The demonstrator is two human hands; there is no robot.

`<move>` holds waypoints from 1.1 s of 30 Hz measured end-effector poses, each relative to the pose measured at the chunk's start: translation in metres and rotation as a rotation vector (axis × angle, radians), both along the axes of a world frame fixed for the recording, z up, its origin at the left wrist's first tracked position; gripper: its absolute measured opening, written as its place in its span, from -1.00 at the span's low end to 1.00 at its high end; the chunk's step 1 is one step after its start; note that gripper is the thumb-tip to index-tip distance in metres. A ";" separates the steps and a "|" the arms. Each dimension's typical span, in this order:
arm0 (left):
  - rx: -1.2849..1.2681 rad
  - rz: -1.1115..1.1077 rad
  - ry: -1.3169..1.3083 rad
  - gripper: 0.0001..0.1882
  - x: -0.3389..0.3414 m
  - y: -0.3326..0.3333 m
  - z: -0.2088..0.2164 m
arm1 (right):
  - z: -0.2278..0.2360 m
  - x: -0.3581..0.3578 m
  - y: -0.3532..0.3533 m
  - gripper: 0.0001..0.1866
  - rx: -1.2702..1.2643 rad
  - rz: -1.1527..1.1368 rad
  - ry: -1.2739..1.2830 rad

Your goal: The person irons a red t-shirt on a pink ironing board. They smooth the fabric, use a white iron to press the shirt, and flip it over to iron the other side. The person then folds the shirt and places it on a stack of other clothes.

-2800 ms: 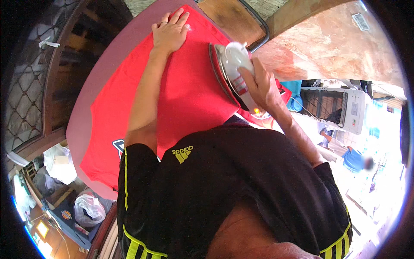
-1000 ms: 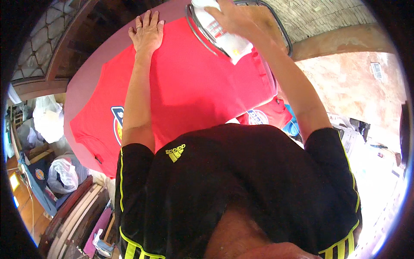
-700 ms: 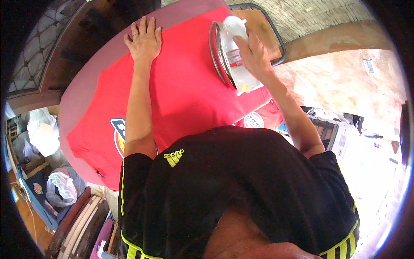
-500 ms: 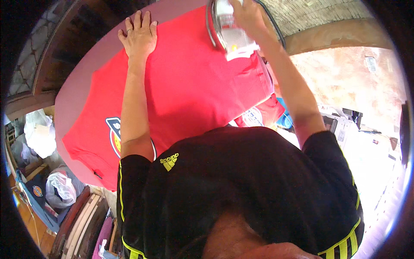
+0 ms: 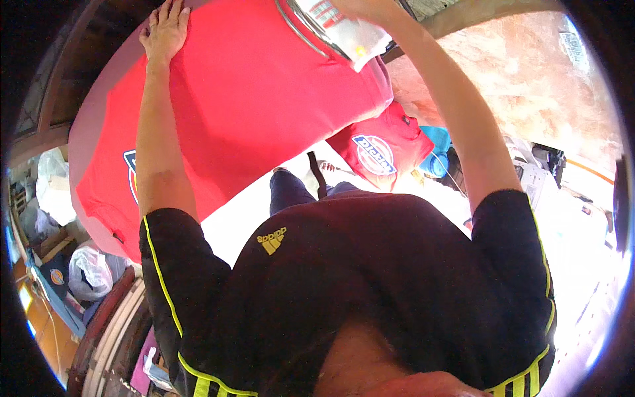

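A red T-shirt (image 5: 245,79) lies spread over a padded ironing board with a mauve cover (image 5: 99,126). On its far left part my left hand (image 5: 165,32) rests flat, fingers stretched out and holding nothing. At the far right, my right hand (image 5: 367,9) grips the handle of a clothes iron (image 5: 340,28) with a whitish body and a shiny metal rim. The iron sits on the red cloth. Its front and part of my right hand are cut off by the upper edge. My left forearm partly covers a printed emblem on the shirt.
Red cloth with a round emblem (image 5: 376,154) hangs beyond the board's near right edge, beside a blue object (image 5: 435,162). Clear plastic bags (image 5: 91,272) and stacked boards (image 5: 109,344) stand at the left. A pinkish panel (image 5: 503,73) lies at the right.
The whole view has shifted, so board and shirt sit higher and further left. More of the hanging cloth and my legs now show. My left hand stays flat; my right still holds the iron.
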State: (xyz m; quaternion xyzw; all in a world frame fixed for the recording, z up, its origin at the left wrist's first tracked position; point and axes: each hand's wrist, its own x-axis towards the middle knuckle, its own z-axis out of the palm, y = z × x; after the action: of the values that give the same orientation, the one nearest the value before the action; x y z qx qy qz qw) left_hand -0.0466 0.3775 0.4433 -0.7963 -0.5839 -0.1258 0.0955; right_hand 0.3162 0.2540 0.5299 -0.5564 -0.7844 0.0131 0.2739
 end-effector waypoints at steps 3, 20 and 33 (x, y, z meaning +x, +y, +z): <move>-0.071 0.068 0.014 -0.42 -0.013 -0.021 0.014 | 0.015 -0.012 -0.082 -0.51 -0.079 -0.005 0.095; 0.177 -0.041 -0.057 -0.44 -0.014 -0.007 -0.014 | 0.013 -0.066 -0.123 -0.67 -0.122 -0.021 0.203; 0.095 -0.162 -0.212 -0.60 -0.078 -0.057 0.027 | 0.008 -0.049 0.093 -0.43 -0.150 -0.319 0.137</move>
State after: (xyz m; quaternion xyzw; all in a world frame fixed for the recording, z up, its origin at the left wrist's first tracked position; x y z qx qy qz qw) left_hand -0.1244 0.3204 0.4701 -0.8177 -0.5179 -0.2441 0.0602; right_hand 0.2675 0.3474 0.5374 -0.6903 -0.6626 0.0658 0.2829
